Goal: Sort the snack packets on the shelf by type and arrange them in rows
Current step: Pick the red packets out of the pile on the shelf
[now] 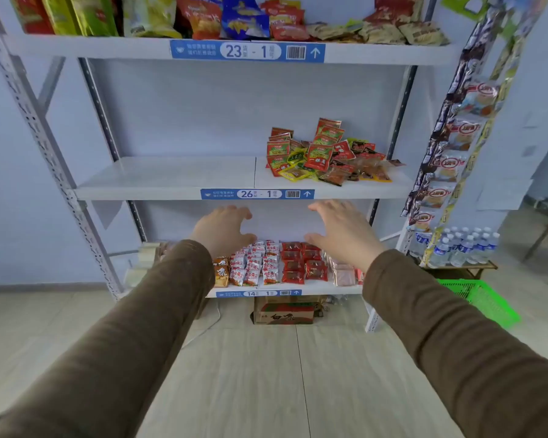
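packet pile [326, 156] on middle shelf [171, 177], right half | packet rows [272, 263] on shelf below
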